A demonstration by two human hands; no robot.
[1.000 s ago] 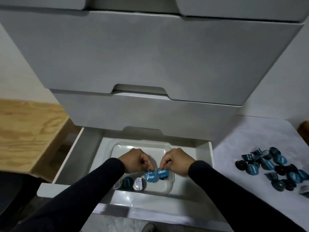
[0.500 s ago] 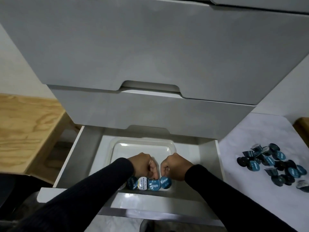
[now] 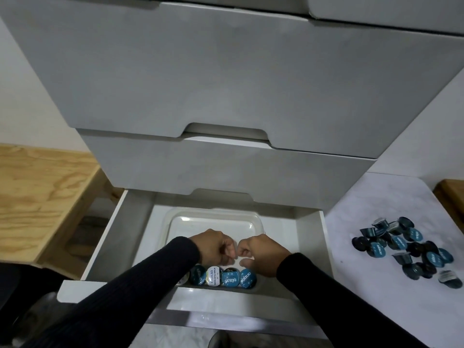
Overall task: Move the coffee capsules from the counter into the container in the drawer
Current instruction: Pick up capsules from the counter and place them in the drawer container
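Observation:
A clear plastic container [image 3: 216, 211] lies in the open white drawer [image 3: 111, 234]. Along its near wall stands a row of coffee capsules [image 3: 229, 278], blue and white lids facing up. My left hand [image 3: 215, 247] and my right hand [image 3: 264, 252] hover just above that row, knuckles almost meeting. Both have their fingers curled in, and no capsule shows in either. A pile of several dark and blue capsules [image 3: 406, 249] lies on the white counter [image 3: 376, 202] to the right of the drawer.
Two closed grey drawer fronts [image 3: 226, 84] overhang the back of the open drawer. A wooden surface [image 3: 40, 192] sits at the left, and a wooden edge [image 3: 452, 194] shows at the far right. Floor shows below the drawer front.
Both hands lowered two blue capsules into the near row of the container, let them go, then lifted slightly with fingers still curled. The view has tilted up a little.

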